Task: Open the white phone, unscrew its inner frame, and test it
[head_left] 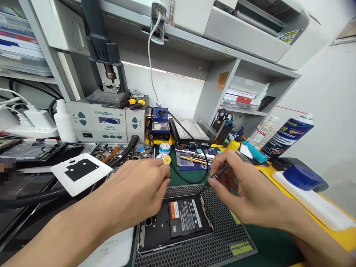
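An opened phone (155,234) lies on a grey honeycomb-patterned mat (226,226), its black inner frame showing. Set into it is a black battery (185,218) with an orange label. My right hand (241,189) pinches a thin dark screwdriver (218,174), tilted so that its tip meets the phone's far right corner. Over the phone's far left edge, my left hand (141,185) is closed with its fingers curled under; whatever they hold, if anything, is hidden. Just beyond that hand stands a small round tub with a yellow lid (164,158).
A rework station (108,122) stands at the back left. Metal parts fill a tray (144,151) in front of it. On the left lies a white panel (80,174). A black cable (191,181) loops behind the phone. A spray can (290,135) and bottle (261,131) stand right.
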### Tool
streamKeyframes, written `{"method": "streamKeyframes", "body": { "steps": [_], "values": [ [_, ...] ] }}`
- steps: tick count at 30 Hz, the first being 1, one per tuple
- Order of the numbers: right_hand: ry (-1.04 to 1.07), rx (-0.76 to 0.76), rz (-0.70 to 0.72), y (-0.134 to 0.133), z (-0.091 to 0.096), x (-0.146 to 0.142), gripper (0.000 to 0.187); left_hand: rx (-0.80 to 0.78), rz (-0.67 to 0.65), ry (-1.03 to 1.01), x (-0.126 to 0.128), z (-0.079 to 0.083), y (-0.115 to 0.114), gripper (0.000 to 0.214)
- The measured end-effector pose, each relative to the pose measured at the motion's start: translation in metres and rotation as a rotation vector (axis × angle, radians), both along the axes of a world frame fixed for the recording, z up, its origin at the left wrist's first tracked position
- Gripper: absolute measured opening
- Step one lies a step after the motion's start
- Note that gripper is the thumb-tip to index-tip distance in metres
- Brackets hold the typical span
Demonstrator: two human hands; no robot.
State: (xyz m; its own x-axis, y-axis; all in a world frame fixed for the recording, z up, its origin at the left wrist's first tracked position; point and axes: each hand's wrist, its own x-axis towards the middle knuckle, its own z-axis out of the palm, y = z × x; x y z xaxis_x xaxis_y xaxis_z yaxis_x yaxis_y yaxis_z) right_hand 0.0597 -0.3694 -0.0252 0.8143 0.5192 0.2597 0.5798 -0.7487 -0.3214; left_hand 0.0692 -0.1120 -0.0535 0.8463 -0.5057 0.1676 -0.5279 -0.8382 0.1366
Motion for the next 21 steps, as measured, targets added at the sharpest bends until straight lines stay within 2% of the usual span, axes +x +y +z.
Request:
{"method": "streamKeyframes", "body": {
  "steps": [2,5,8,10,14,17,19,21],
  "values": [
    [-0.013,-0.006,0.017,0.0007,-0.0006,-0.0003,0.023,0.008,0.005,0.005,-0.0004,-0.0001,0.0005,0.029],
    [-0.092,-0.005,-0.039,0.0018,-0.0011,0.0002,0.022,0.015,0.006,0.006,-0.0012,0.0003,0.0007,0.028],
    [-0.051,0.009,-0.015,0.0017,-0.0002,-0.0001,0.018,0.025,-0.001,-0.005,-0.0015,0.0006,0.0002,0.028],
    [-0.041,0.002,0.022,0.0016,0.0006,-0.0007,0.022,0.035,0.000,-0.009,-0.0012,0.0003,-0.0002,0.028],
    [-0.113,0.004,-0.038,0.0025,0.0001,-0.0004,0.022,0.037,-0.004,-0.020,0.0001,-0.0015,0.0000,0.027],
    [-0.038,0.071,0.010,0.0031,-0.0006,0.0002,0.017,0.036,0.002,-0.012,0.0007,-0.0025,0.0003,0.027],
    [-0.015,0.087,0.044,0.0029,-0.0009,0.0004,0.021,0.037,0.010,-0.001,0.0004,-0.0024,0.0003,0.028],
    [-0.068,0.063,0.005,0.0022,-0.0011,0.0010,0.022,0.038,0.016,0.006,0.0000,-0.0019,0.0001,0.028]
  ]
}}
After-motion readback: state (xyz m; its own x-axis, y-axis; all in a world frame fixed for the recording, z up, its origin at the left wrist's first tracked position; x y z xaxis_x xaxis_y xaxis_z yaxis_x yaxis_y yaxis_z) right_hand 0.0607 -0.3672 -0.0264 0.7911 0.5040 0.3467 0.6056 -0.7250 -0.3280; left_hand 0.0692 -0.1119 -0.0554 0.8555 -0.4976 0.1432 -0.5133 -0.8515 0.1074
